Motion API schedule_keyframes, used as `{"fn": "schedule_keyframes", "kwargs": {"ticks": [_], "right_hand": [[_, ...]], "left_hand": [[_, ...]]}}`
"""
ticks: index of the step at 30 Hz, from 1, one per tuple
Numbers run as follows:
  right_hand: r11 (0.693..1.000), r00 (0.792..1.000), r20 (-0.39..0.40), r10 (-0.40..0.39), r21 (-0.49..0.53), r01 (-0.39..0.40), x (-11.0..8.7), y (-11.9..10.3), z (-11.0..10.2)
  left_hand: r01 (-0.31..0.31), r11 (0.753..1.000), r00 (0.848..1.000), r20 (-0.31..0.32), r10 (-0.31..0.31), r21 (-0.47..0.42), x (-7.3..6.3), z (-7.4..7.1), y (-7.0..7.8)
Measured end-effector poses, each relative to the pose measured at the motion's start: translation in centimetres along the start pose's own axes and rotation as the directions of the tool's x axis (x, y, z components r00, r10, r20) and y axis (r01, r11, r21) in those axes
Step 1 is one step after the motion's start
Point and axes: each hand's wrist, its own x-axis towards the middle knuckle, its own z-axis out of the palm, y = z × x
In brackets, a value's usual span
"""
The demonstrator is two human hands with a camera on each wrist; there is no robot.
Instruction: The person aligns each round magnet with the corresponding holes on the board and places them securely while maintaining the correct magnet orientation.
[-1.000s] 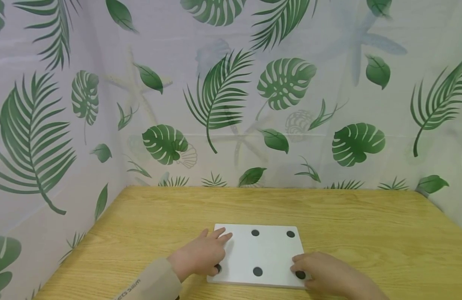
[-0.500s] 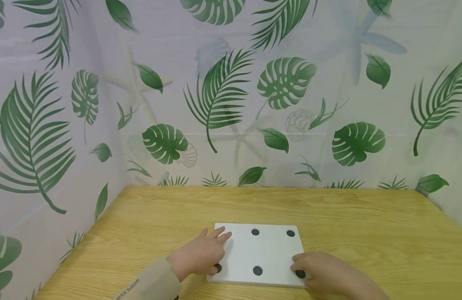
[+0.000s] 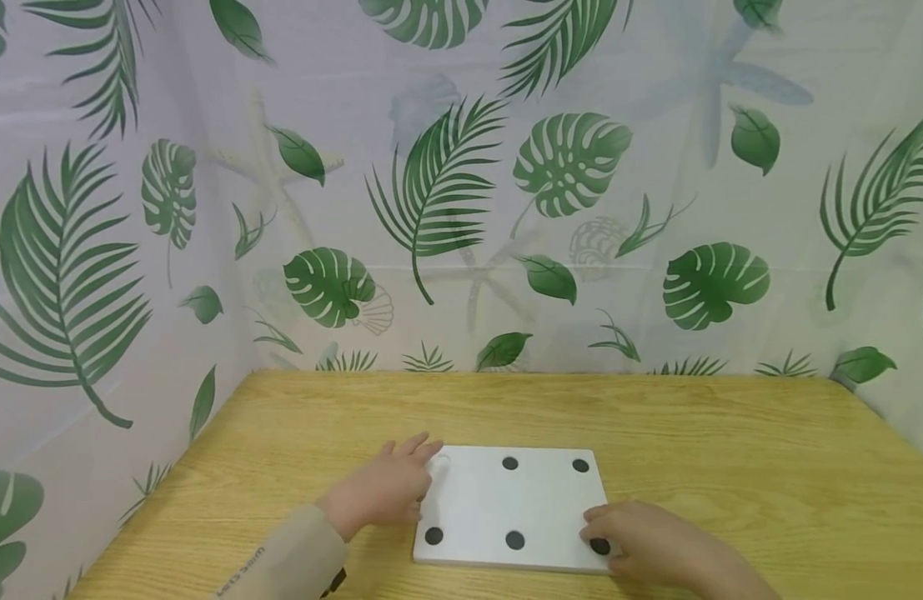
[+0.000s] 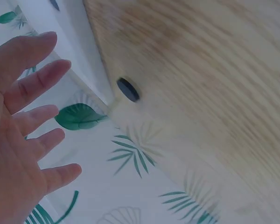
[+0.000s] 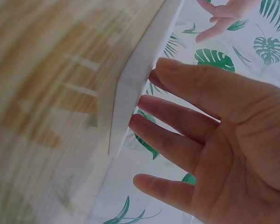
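Note:
A flat white board point(image 3: 517, 500) with several black round spots lies on the wooden table. My left hand point(image 3: 389, 492) hovers at its left edge, fingers spread and fairly straight. In the left wrist view nothing is in this hand, and a small black disc point(image 4: 128, 89) shows beside the board's corner. A pale ring point(image 3: 440, 463) marks the board's far left corner. My right hand point(image 3: 644, 537) touches the near right corner, partly covering a black spot point(image 3: 599, 547). Its fingertips point(image 5: 136, 122) sit right at the board's edge in the right wrist view, fingers extended.
The table point(image 3: 341, 417) reaches back to a white curtain point(image 3: 476, 192) printed with green leaves, which also closes off both sides. A dark band point(image 3: 333, 582) shows under the left sleeve point(image 3: 288, 554).
My left hand has moved left and slightly away from me, off the board's surface, uncovering the near left black spot and the pale ring. The board and my right hand have stayed put.

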Motion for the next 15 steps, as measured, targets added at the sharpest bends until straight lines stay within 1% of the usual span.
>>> {"fn": "schedule_keyframes", "kwargs": {"ticks": [6,9,15], "right_hand": [[1.0,1.0,-0.005,-0.001,-0.004,0.001,0.0,0.1,0.1],[1.0,1.0,-0.012,-0.012,-0.008,0.012,0.0,0.2,0.1],[1.0,1.0,-0.004,-0.008,-0.004,0.008,-0.1,0.2,0.1]], "left_hand": [[0.017,0.998,0.999,-0.04,-0.02,-0.055,-0.2,0.5,-1.5],[0.031,0.996,0.999,-0.036,-0.034,-0.081,-0.3,0.5,-2.0],[0.068,0.994,0.997,-0.027,-0.071,-0.085,-0.2,0.7,-2.5]]}}
